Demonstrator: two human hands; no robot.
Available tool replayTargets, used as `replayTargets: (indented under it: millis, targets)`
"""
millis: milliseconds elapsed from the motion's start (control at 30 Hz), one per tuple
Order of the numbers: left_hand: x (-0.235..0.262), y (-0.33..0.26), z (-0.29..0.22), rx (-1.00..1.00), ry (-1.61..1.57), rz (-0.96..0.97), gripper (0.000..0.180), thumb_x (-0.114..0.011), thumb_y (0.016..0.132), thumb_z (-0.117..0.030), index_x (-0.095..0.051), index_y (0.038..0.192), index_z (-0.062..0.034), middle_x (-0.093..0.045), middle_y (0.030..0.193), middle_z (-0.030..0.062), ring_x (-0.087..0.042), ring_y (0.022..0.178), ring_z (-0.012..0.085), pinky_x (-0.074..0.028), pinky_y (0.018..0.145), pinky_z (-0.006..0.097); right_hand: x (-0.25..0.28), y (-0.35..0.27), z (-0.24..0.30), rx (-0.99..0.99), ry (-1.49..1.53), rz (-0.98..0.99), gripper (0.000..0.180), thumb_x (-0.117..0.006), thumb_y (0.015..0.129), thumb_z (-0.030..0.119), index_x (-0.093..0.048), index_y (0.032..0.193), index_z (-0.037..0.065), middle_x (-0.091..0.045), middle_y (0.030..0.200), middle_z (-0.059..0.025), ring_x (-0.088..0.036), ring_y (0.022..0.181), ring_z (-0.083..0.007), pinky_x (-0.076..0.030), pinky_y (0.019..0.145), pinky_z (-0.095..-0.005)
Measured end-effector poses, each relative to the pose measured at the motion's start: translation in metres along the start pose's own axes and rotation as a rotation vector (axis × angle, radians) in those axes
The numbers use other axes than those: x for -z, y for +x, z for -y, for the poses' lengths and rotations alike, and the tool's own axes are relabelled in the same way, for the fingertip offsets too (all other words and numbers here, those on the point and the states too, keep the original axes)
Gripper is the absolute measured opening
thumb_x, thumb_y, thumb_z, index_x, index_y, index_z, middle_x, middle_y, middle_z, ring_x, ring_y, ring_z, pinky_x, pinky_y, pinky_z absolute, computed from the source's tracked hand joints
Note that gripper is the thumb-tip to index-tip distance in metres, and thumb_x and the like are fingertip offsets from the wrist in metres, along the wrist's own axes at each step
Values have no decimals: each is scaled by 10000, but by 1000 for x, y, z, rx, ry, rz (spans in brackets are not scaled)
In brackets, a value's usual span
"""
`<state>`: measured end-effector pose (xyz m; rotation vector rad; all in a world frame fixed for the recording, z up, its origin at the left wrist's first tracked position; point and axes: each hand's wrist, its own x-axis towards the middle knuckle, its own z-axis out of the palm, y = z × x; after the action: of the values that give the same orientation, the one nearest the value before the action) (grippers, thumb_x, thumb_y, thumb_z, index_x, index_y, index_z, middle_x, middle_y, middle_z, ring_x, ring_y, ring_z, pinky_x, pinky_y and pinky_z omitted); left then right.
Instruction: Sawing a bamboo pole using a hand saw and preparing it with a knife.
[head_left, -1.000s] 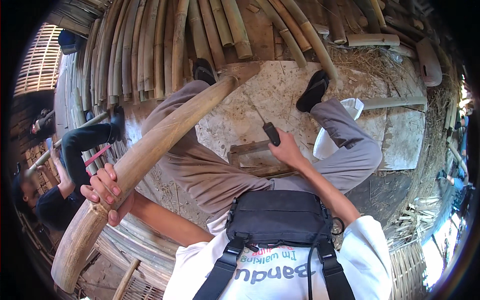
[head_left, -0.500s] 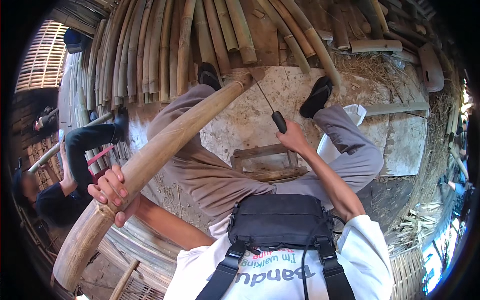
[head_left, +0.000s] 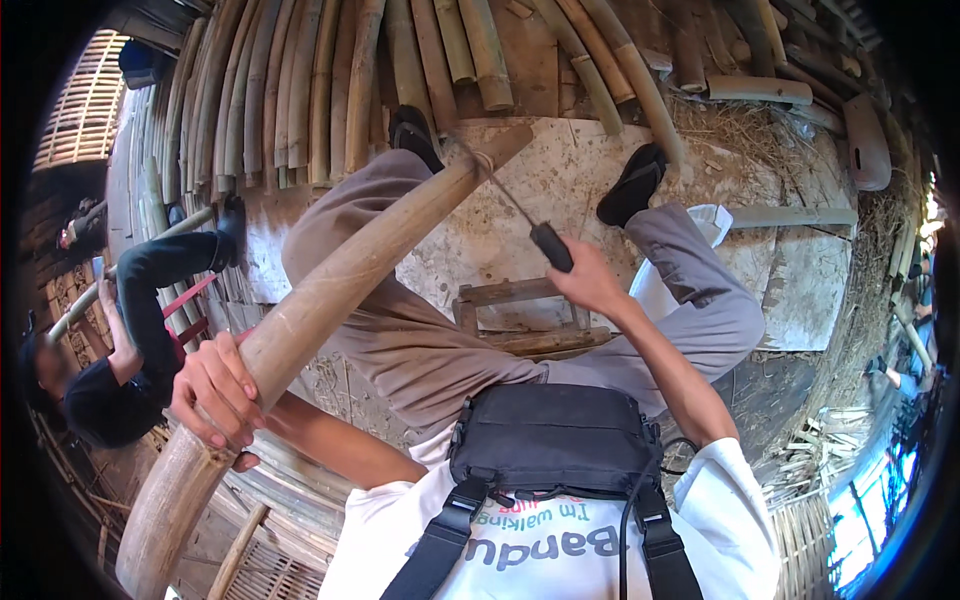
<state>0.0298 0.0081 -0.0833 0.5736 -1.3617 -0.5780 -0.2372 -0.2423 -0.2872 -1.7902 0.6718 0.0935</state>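
A thick bamboo pole [head_left: 345, 275] slants from the lower left up over my left leg, its far end above the pale ground sheet. My left hand [head_left: 218, 390] is wrapped round it near a node at the lower part. In my right hand [head_left: 588, 278], closed, is the black handle of a long thin-bladed knife [head_left: 517, 208]. The blade, partly smeared by motion and seen nearly edge-on, lies against the pole at a ring near its far end. Whether it cuts in cannot be told.
Between my legs stands a low wooden frame [head_left: 525, 300]. Rows of bamboo poles [head_left: 300, 90] lie ahead, with fibre shavings [head_left: 735, 130] at the right. A co-worker [head_left: 115, 385] sits at the left, holding another pole. Beyond my feet spreads a stained sheet [head_left: 800, 290].
The knife blade has shifted left, back from the pole's tip to the ring. The pole has turned slightly, its far end moving up and right. My left hand has shifted its grip.
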Motion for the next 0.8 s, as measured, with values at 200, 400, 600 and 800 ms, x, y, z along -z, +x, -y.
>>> replayTargets:
  millis: [200, 400, 600, 800]
  targets:
    - [17, 1, 12, -12, -117, 154, 291, -775, 583, -102, -594, 808, -136, -657, 658, -37, -644, 609, 86, -476, 711, 196, 0, 7, -21, -124, -42, -35, 208, -545, 670, 104, -516, 807, -50, -492, 588, -207, -506, 550, -315, -407, 563, -391]
    - [16, 6, 0, -16, -84, 185, 167, -700, 721, -85, -594, 845, -119, -680, 744, -25, -649, 649, 83, -468, 742, 200, -10, -7, 27, -7, 23, 41, 201, -555, 666, 93, -534, 809, -47, -538, 649, -261, -555, 635, -405, -416, 596, -427]
    - [15, 20, 26, -23, -280, 301, 122, -678, 705, -2, -622, 756, -98, -640, 630, 13, -606, 542, 102, -487, 633, 210, 2, 26, -48, -55, -147, -82, 203, -559, 665, 91, -521, 790, -64, -562, 660, -271, -571, 667, -414, -451, 610, -422]
    - [1, 49, 24, -36, -263, 347, 121, -577, 791, -21, -608, 684, -68, -576, 578, 25, -562, 497, 119, -466, 565, 199, 4, -9, 6, -17, -18, 53, 224, -572, 664, 129, -501, 782, -47, -517, 600, -220, -542, 584, -359, -417, 569, -411]
